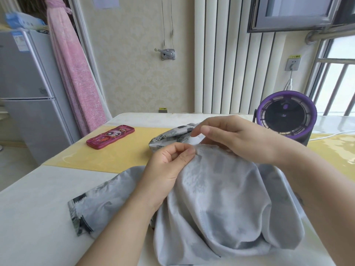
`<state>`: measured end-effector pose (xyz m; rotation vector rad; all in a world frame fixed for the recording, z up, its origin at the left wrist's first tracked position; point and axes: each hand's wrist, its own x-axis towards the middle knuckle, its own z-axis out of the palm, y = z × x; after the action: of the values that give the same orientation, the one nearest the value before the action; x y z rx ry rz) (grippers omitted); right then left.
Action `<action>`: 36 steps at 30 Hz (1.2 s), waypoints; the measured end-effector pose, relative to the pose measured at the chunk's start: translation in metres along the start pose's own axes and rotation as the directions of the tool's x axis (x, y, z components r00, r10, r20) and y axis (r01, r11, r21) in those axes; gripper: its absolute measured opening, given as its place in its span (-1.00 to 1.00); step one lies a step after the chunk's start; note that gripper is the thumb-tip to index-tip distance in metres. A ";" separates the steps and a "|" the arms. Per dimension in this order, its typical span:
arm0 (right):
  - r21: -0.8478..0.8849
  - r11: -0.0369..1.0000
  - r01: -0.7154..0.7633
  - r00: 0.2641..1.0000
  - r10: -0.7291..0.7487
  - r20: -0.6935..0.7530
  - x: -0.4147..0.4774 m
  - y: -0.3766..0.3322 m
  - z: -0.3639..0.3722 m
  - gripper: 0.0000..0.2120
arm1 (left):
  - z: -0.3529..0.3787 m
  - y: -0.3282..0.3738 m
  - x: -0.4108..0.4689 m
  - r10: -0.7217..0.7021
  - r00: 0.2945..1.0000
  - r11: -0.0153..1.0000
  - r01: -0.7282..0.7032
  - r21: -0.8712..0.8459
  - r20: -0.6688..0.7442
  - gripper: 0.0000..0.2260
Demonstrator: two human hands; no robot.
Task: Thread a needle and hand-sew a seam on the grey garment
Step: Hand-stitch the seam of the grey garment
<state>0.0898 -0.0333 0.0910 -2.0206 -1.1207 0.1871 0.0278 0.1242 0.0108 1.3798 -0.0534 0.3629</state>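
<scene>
The grey garment is bunched up in front of me on the white table, inside out, with a patterned edge lying at the left. My left hand pinches the raised fabric edge between thumb and forefinger. My right hand is curled over the top of the same fold just to the right, fingers bent toward the cloth. I cannot make out a needle or thread; whatever the right fingers hold is hidden.
A pink cartoon pencil case lies on the yellow mat at the far left. A purple round fan stands at the back right with a white cable. A fridge and pink curtain stand left of the table.
</scene>
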 end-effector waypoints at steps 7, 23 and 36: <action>-0.223 0.970 0.100 0.994 -0.105 -0.011 0.004 0.003 0.014 -0.93 | -0.001 -0.002 0.002 0.037 0.999 0.999 -0.035 0.039 -0.031 -0.79; 0.952 0.290 -0.102 0.995 0.023 0.100 -0.010 -0.038 -0.001 -0.90 | -0.009 -0.007 0.006 0.083 0.982 0.971 -0.041 0.235 -0.172 -0.95; -0.245 0.962 -0.117 0.981 0.074 -0.178 0.006 0.013 0.041 -0.82 | -0.009 -0.006 0.007 0.081 0.985 0.973 -0.045 0.228 -0.154 -0.96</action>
<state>0.0822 -0.0088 0.0559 -2.2731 -0.9809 -0.0824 0.0344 0.1338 0.0048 1.5685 0.0805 0.5466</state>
